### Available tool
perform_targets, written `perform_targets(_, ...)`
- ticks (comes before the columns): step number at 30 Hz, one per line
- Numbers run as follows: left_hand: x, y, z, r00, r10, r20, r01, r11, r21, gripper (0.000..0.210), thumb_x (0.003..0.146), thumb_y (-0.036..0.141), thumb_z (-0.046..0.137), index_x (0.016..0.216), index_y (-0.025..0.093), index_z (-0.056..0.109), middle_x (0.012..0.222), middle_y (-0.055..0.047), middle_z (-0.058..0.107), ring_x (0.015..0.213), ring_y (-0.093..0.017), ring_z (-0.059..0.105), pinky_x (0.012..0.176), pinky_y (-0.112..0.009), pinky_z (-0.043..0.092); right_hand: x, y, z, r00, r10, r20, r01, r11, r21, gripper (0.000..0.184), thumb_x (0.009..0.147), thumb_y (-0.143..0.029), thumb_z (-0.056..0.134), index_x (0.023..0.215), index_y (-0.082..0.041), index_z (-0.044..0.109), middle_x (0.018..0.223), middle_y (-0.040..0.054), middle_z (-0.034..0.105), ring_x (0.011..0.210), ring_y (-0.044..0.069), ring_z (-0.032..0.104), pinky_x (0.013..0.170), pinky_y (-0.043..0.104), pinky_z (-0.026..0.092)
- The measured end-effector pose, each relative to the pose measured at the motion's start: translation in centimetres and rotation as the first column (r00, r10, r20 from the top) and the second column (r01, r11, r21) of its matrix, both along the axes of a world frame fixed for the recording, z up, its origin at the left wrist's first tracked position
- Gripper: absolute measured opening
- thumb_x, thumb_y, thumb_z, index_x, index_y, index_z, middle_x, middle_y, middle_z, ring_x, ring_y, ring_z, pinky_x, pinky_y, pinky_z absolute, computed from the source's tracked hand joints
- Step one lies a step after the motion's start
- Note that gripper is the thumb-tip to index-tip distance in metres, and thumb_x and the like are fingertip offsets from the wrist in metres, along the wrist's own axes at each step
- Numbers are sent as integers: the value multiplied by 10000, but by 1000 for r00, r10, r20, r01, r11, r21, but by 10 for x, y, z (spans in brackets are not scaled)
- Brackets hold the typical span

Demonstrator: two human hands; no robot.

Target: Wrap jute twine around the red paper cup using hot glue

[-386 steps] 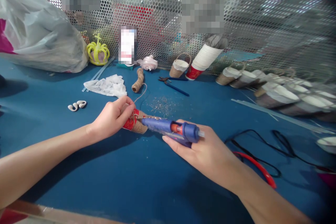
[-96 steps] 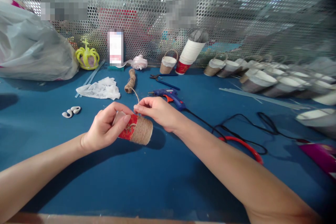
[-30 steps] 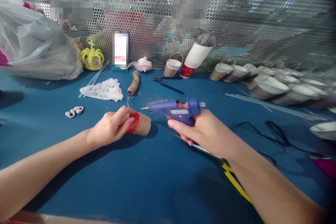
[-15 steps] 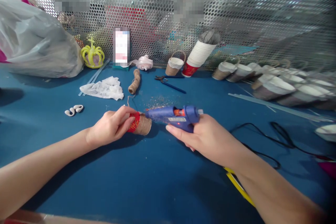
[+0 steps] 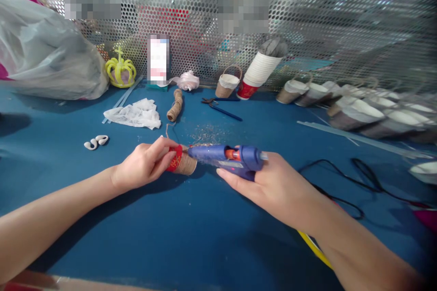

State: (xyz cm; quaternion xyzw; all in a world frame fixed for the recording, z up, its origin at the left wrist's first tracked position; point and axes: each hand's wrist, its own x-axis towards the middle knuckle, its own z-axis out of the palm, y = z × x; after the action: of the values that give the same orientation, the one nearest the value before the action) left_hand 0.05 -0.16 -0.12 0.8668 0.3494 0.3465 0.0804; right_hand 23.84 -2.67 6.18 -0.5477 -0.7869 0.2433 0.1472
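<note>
Gripping a red paper cup (image 5: 187, 164) between thumb and fingers, the left hand (image 5: 145, 163) holds it tipped on its side over the tabletop (image 5: 191, 241), near the middle. Jute twine is wound around the cup's right-hand part; its mouth end is hidden by the hand, so its contents cannot be seen. The right hand (image 5: 273, 186) is wrapped around a blue hot glue gun (image 5: 211, 153), a clear glue stick poking from its rear and the nozzle over the edge of the twine; whether it touches cannot be told.

Behind them lies a roll of jute twine (image 5: 175, 105). Farther back, a twine-covered cup with a loop handle (image 5: 223, 90) stands upright with a white lining inside. Beside it leans a nested stack of paper cups (image 5: 262, 69), red at the bottom, with crumpled dark grey material (image 5: 275, 46) filling the top one. To the right crowd more lined cups (image 5: 362, 116), several with handles. At the left slumps a bulging plastic bag (image 5: 51, 50), its contents unclear; next to it, a yellow crown-shaped piece (image 5: 120, 72) encloses a mauve lump.
</note>
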Motion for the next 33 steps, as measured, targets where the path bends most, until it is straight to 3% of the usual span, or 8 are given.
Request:
perform_targets(8, 0, 0, 1, 1000, 9, 2, -9, 1000, -24, 153, 895, 185, 371, 990, 149, 486, 728, -16, 693, 532, -86, 626, 501, -160, 463, -2, 1, 0, 1000, -13, -11, 13, 1000, -4, 183, 770, -373, 541, 740, -211, 621, 640, -2, 655, 552, 153, 531, 527, 257, 455)
perform_targets(12, 1, 0, 1, 1000, 13, 18, -12, 999, -41, 143, 895, 171, 379, 987, 144, 484, 572, 40, 629, 487, -74, 599, 474, -142, 441, -5, -3, 2, 999, -26, -30, 25, 1000, -9, 141, 755, -333, 568, 674, -218, 565, 531, -43, 568, 473, 113, 458, 462, 219, 420)
perform_targets(17, 1, 0, 2, 999, 32, 22, -30, 998, -49, 135, 891, 177, 386, 975, 144, 486, 553, 47, 615, 466, -73, 581, 455, -143, 423, -7, -5, 3, 999, -27, -30, 29, 998, 63, 174, 755, -288, 581, 620, -221, 493, 494, -65, 491, 446, 91, 421, 431, 197, 382)
perform_targets(33, 0, 1, 1, 998, 52, 28, -49, 993, -105, 144, 895, 196, 380, 974, 149, 491, 617, 24, 658, 485, -81, 593, 474, -157, 431, -8, -9, 4, 999, 35, -16, -33, 996, 78, 152, 772, -239, 575, 653, -213, 485, 579, -49, 538, 489, 99, 453, 483, 228, 381)
